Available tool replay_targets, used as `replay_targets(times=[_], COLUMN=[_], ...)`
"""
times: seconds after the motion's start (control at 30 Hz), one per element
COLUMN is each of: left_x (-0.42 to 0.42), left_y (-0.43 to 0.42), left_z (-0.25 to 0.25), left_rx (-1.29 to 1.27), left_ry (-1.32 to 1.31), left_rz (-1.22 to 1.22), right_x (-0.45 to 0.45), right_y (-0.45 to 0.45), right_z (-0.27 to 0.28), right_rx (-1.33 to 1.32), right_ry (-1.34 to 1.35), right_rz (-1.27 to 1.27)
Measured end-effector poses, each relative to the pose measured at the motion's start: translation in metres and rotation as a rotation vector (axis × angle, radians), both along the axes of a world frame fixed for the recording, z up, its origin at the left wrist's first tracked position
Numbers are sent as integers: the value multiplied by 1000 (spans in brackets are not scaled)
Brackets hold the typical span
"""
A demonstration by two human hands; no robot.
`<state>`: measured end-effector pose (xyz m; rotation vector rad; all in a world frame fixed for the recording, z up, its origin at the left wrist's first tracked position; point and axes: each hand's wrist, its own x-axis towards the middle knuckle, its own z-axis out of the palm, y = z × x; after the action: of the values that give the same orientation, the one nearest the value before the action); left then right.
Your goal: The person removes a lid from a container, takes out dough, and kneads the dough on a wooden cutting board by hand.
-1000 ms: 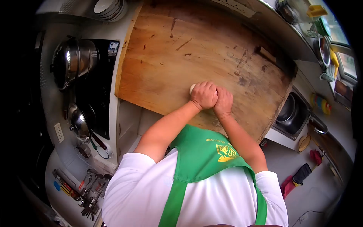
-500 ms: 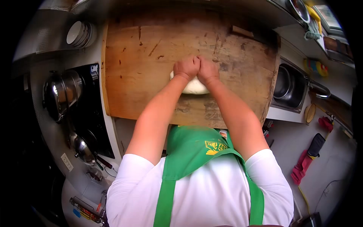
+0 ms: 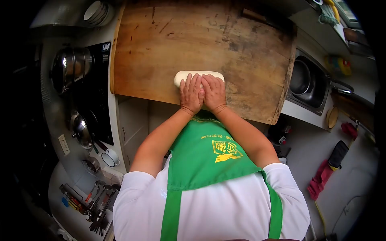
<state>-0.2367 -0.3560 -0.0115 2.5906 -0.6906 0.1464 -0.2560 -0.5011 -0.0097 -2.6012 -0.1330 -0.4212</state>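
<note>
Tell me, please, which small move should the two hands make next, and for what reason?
Probably the left hand and right hand should press gently forward, away from the body. Both rest side by side on the near side of the dough log, fingers extended; it lies near the close edge of the wooden board, with open surface beyond.
</note>
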Motion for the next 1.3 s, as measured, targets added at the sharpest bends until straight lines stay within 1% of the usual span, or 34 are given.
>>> replay_targets(times=[0.1, 0.13, 0.2, 0.27, 0.33, 0.4, 0.43, 0.47, 0.53, 0.6, 0.63, 0.67, 0.7, 0.77, 0.8, 0.83, 0.87, 0.9, 0.93, 0.97, 1.0, 1.03, 1.07, 1.13, 1.2, 1.3], left_x=[6, 16, 52, 95, 137, 163, 175, 184, 196, 214, 218, 218, 217, 215, 213, 211, 204, 197, 187, 177, 164, 150, 131, 91, 78, 68], left_y=[-3, -4, -9, -20, -30, -40, -43, -47, -53, -59, -62, -61, -60, -60, -58, -56, -48, -36, -25, -15, -2, 9, 21, 42, 51, 50], left_z=[-21, -22, -25, -14, -4, 5, 6, 5, 1, 3, 6, 9, 9, 4, 3, 1, -4, 19, 28, 37, 42, 44, 38, 12, -2, -11], left_rx=[33, 35, -14, -20, -79, -129, -107, -89, -111, -141, -45, 54, 40, 40, 6, -16, -27, -33, -47, -31, -8, -2, -6, -200, -173, -151], left_ry=[-103, -86, -130, -159, 7, -19, 51, 119, 142, 124, 214, 307, 298, 304, 286, 265, 259, 351, 359, 261, 172, 192, 199, -103, 4, -18], left_rz=[23, 26, -27, -29, -78, -84, -73, -63, -54, -60, -23, 12, -17, 38, 42, 19, 2, -58, -47, -130, -217, -272, -266, -304, -325, -319], right_x=[9, 20, 47, 82, 121, 142, 152, 161, 169, 185, 192, 195, 191, 186, 192, 186, 178, 164, 154, 144, 124, 105, 95, 70, 33, 23], right_y=[-5, -10, -17, -20, -26, -30, -31, -33, -35, -38, -40, -40, -38, -35, -37, -28, -19, -5, 4, 12, 24, 34, 43, 65, 91, 87], right_z=[-20, -19, -18, -14, -14, -10, -15, -19, -20, -14, -7, 2, 10, -12, -13, 6, 24, 48, 64, 68, 58, 48, 51, 48, 24, 7], right_rx=[-41, -27, -13, 12, 42, 51, 48, 70, 80, 123, 113, 138, 165, 174, 191, 192, 168, 235, 298, 78, -1, -75, -57, -36, -114, -86], right_ry=[13, -5, -6, 81, 43, 276, 278, 223, 165, 321, 295, 399, 510, 524, 539, 517, 516, 528, 529, 615, 473, 335, 341, 358, 25, 108], right_rz=[37, 38, 40, 0, -33, -72, -88, -120, -166, -240, -267, -300, -333, -384, -400, -481, -466, -497, -530, -494, -476, -455, -449, -450, -488, -465])
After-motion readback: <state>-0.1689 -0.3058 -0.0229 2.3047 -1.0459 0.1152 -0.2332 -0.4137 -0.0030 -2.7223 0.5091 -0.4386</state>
